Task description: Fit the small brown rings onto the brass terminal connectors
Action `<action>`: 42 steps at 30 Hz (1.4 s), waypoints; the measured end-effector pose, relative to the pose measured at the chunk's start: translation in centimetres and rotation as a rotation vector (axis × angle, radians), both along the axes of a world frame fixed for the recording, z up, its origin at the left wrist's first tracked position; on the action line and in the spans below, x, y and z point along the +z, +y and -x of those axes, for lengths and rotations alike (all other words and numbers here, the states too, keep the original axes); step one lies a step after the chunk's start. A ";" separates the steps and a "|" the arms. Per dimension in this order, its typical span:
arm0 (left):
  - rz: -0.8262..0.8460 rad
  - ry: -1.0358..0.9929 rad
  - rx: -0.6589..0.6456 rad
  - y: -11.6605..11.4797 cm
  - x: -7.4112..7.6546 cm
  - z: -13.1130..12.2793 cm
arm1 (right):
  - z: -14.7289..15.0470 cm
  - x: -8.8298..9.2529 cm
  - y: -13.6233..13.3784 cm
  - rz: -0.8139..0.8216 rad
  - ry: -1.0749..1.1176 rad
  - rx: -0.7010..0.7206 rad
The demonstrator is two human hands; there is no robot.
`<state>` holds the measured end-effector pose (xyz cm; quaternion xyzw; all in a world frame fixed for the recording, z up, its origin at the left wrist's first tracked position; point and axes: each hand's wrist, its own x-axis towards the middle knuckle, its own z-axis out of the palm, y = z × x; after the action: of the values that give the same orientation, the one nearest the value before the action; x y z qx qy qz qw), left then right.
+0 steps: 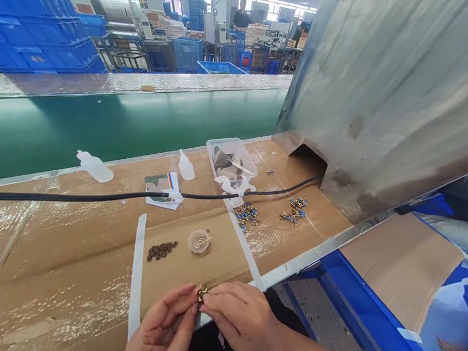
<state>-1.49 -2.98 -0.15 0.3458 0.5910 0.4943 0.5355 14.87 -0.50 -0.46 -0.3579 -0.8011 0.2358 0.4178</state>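
Note:
My left hand [164, 323] and my right hand [240, 325] meet at the near edge of the bench, both pinching a small brass fitting [203, 293]. Fingers hide most of it. Just beyond my hands lies a small heap of dark rings [161, 250] on the cardboard, beside a small clear cup [199, 243] holding something thin. Further off are two loose piles of brass and blue fittings [245, 215] [294, 210]. A clear plastic tray [230, 164] with a bag and white items stands near the far side.
Cardboard [63, 269] covers the bench, with white tape strips on it. A black cable [91, 194] crosses it past two plastic squeeze bottles [94, 166] [186, 165]. A green conveyor belt [98, 124] runs behind, a dented metal hood [391, 91] stands right, and a person [241, 13] stands far off.

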 end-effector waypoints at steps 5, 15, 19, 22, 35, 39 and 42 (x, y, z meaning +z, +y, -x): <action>-0.016 -0.015 0.030 0.2 0.1 -0.2 | 0.1 0.0 -0.2 0.000 0.036 -0.026; 0.028 -0.069 0.052 0.4 0.4 -0.1 | 0.1 0.4 -0.3 0.067 0.085 0.002; 0.039 -0.017 0.041 0.3 0.4 -0.2 | 0.2 0.7 -0.2 0.151 0.101 -0.008; 0.022 -0.001 0.086 0.1 0.7 -0.7 | 0.4 1.0 -0.1 0.169 0.120 -0.017; 0.009 -0.014 0.106 0.1 1.2 -1.3 | 0.4 1.2 0.0 0.364 0.243 -0.118; 0.016 -0.021 0.107 0.1 1.2 -1.4 | 0.5 1.5 0.0 0.392 0.235 -0.137; 0.027 -0.024 0.107 0.0 1.0 -1.3 | 0.5 1.7 -0.2 0.388 0.224 -0.141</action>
<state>-0.21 -2.95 0.89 0.3005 0.6087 0.5185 0.5199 14.38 -0.67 1.19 -0.4580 -0.6625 0.3938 0.4430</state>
